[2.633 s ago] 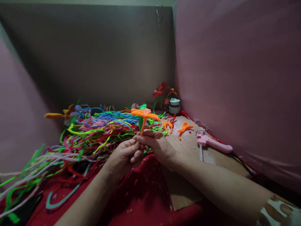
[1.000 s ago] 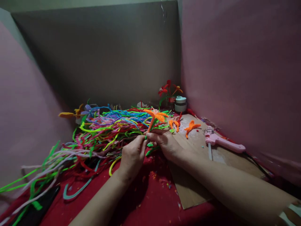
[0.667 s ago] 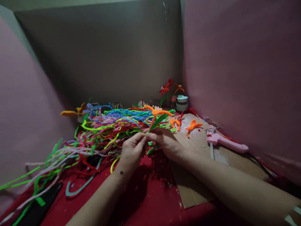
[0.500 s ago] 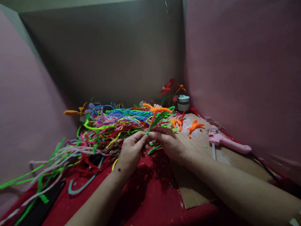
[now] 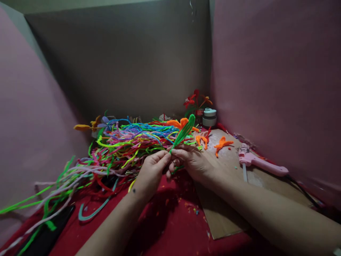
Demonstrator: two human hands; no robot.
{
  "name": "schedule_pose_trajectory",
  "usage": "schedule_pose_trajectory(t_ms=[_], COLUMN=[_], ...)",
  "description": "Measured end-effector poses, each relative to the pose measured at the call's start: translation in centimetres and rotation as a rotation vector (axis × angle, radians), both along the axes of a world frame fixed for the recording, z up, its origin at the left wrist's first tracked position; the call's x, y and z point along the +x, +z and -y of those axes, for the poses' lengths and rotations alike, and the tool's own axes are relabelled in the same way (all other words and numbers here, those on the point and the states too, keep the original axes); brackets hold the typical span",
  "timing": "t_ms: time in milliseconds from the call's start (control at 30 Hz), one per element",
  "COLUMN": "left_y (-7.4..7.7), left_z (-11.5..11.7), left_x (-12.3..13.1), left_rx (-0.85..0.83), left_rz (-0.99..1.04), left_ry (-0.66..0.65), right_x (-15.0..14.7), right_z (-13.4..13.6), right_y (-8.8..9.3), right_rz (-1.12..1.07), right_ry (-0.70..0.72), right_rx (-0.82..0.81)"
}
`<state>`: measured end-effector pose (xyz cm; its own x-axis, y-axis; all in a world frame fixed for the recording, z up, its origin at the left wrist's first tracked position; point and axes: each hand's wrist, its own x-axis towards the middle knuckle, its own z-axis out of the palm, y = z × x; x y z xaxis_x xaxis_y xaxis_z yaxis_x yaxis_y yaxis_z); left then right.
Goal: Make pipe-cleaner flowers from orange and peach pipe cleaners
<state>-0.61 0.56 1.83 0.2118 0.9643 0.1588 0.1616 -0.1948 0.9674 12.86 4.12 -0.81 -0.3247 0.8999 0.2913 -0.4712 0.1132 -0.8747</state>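
Note:
Between my two hands stands a pipe-cleaner flower (image 5: 183, 123) with orange petals, partly hidden behind its green leaf (image 5: 185, 131). My left hand (image 5: 154, 164) pinches the base of the stem between thumb and fingertips. Right beside it, my right hand (image 5: 190, 160) is closed on the same spot, its thumb at the foot of the leaf. A green stem end shows below the right fingers. Behind the hands lies a large heap of loose pipe cleaners (image 5: 138, 137) in many colours.
On the right, a pink glue gun (image 5: 263, 164) lies on a cardboard sheet (image 5: 226, 213) near orange pipe-cleaner pieces (image 5: 222, 144). A white-lidded jar (image 5: 209, 118) and red flowers (image 5: 190, 101) stand at the back. A black flat object (image 5: 57, 231) lies front left on the red cloth (image 5: 170, 227).
The flower has turned in my fingers: the green leaf now faces me, in front of the orange petals. Both hands stay close together at the stem, and the view has shifted slightly.

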Motion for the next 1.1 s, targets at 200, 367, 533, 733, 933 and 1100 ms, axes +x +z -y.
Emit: schedule_pose_trajectory(t_ms=[200, 367, 533, 733, 933, 1100], left_y=[-1.7, -0.8, 0.3, 0.7, 0.3, -0.3], left_z=[-0.3, -0.1, 0.0, -0.1, 0.1, 0.2], left_x=[-0.4, -0.3, -0.3, -0.8, -0.8, -0.8], left_rx=[0.628, 0.332, -0.16, -0.403, -0.412, -0.409], left_rz=[-0.693, -0.395, 0.204, 0.557, 0.667, 0.696], left_ry=[0.314, 0.215, -0.069, -0.338, -0.446, -0.502], right_x=[-0.2, 0.0, 0.2, 0.1, 0.3, 0.5], right_z=[0.9, 0.9, 0.5, 0.4, 0.4, 1.3], right_y=[0.5, 1.0, 0.8, 0.5, 0.5, 1.6], right_rz=[0.114, 0.155, 0.148, 0.031, -0.038, -0.095], right_ry=[-0.165, -0.127, -0.057, 0.065, 0.179, 0.227], right_rx=[-0.04, 0.104, 0.055, 0.04, 0.054, 0.037])
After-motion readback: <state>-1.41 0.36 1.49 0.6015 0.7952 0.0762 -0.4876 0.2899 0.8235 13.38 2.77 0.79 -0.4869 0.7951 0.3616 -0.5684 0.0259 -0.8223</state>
